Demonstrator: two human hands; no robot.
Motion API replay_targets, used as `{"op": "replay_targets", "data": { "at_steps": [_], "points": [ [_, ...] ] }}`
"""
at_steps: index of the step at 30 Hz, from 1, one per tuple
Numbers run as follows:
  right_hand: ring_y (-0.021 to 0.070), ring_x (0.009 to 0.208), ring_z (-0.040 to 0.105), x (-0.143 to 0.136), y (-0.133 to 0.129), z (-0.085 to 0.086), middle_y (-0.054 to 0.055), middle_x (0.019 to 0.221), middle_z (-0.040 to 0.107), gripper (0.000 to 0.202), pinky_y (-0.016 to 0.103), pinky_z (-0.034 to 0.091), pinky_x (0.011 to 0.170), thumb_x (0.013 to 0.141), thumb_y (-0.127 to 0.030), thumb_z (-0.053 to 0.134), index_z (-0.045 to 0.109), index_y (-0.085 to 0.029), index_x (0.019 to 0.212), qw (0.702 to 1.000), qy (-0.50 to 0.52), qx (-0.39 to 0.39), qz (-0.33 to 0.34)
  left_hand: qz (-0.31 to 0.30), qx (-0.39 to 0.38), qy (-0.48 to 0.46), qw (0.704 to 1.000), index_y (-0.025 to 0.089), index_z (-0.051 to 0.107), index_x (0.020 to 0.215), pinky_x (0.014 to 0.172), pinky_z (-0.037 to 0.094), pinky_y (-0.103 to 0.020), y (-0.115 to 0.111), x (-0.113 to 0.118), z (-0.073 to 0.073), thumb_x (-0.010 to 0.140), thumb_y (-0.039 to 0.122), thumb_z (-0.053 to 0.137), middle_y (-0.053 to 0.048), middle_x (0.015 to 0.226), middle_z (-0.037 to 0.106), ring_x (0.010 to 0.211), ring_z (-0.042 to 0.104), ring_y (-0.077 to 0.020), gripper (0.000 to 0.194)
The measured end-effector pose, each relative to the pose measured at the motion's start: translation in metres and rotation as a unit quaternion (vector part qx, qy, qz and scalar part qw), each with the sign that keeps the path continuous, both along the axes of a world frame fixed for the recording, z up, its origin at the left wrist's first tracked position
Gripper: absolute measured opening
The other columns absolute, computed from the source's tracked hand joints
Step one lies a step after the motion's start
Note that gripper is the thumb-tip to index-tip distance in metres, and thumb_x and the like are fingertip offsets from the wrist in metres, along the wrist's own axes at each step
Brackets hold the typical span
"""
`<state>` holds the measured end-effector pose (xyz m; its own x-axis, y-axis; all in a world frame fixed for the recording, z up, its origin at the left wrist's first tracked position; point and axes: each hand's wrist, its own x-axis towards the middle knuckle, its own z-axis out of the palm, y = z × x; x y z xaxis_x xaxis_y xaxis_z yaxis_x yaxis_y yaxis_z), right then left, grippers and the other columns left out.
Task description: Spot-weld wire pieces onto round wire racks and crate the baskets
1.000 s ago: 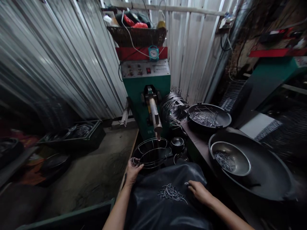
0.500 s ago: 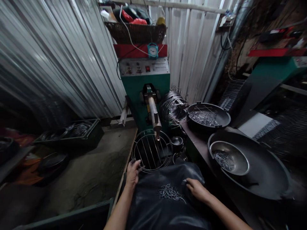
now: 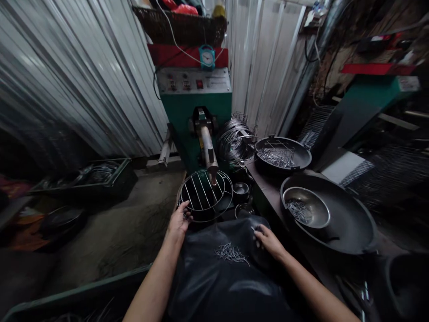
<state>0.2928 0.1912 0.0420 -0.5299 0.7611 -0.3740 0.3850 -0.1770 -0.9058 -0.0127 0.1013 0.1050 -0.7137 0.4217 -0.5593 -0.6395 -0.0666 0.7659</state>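
My left hand (image 3: 180, 220) is closed on the near left rim of a round wire rack (image 3: 205, 206), thumb on top. The rack has parallel bars inside its rings and lies tilted beneath the copper-coloured tip of a machine's arm (image 3: 208, 147). My right hand (image 3: 267, 239) pinches a thin, short metal wire piece (image 3: 253, 228), apart from the rack. Between my forearms, a loose pile of short curved wire pieces (image 3: 231, 253) rests on a black leather-like sheet (image 3: 214, 286) over my lap.
Behind the rack stands a green machine (image 3: 197, 101) with a switch panel. Coiled wire rings (image 3: 236, 141) hang beside it. To the right are a pan of wire parts (image 3: 301, 154) and a large black pan (image 3: 355, 223) holding a metal bowl (image 3: 320, 214). A green-rimmed bin (image 3: 124, 167) sits left.
The view has tilted down and shifted slightly right. My left hand and the rack have moved a little forward, and the rack's tilt differs. My right hand has risen slightly, still pinching the wire piece.
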Motion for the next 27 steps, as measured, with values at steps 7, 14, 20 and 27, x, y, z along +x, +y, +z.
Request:
{"op": "replay_targets", "data": {
  "at_steps": [7,14,20,27],
  "points": [
    [0.0059,0.043,0.044,-0.009,0.011,0.007,-0.004,0.064,0.054,0.027,0.017,0.025,0.038,0.063,-0.034,0.054,0.045,-0.018,0.083,0.986,0.115,-0.103,-0.067,0.009,-0.028,0.033,0.999,0.016,0.050,0.068,0.039,0.030,-0.019,0.002,-0.005,0.012,0.051,0.024,0.070,0.007,0.053,0.045,0.042,0.041,-0.0059,0.028],
    [0.0054,0.038,0.038,-0.012,0.003,0.000,-0.007,0.054,0.052,0.013,0.017,0.025,0.038,0.065,-0.018,0.046,0.045,-0.018,0.078,0.997,0.023,-0.079,-0.007,0.003,-0.029,0.033,0.999,0.016,0.048,0.066,0.039,0.029,-0.019,0.002,-0.003,0.014,0.051,0.023,0.069,0.008,0.051,0.042,0.041,0.038,-0.0053,0.027],
    [0.0057,0.038,0.042,-0.018,-0.011,0.000,-0.006,0.055,0.053,0.009,0.017,0.029,0.037,0.069,-0.018,0.051,0.043,-0.019,0.071,0.999,-0.003,-0.026,0.048,-0.001,-0.031,0.036,0.999,0.016,0.049,0.067,0.038,0.026,-0.019,0.004,0.002,0.018,0.049,0.023,0.070,0.007,0.051,0.043,0.040,0.038,-0.0050,0.028],
    [0.0104,0.045,0.053,0.001,0.009,-0.014,-0.003,0.063,0.058,0.014,0.020,0.036,0.039,0.072,-0.032,0.054,0.050,-0.020,0.077,0.998,0.014,0.060,0.025,0.001,-0.028,0.036,0.999,0.017,0.046,0.063,0.036,0.025,-0.019,0.006,0.002,0.021,0.047,0.023,0.070,0.008,0.049,0.041,0.037,0.034,-0.0040,0.030]
  ]
}}
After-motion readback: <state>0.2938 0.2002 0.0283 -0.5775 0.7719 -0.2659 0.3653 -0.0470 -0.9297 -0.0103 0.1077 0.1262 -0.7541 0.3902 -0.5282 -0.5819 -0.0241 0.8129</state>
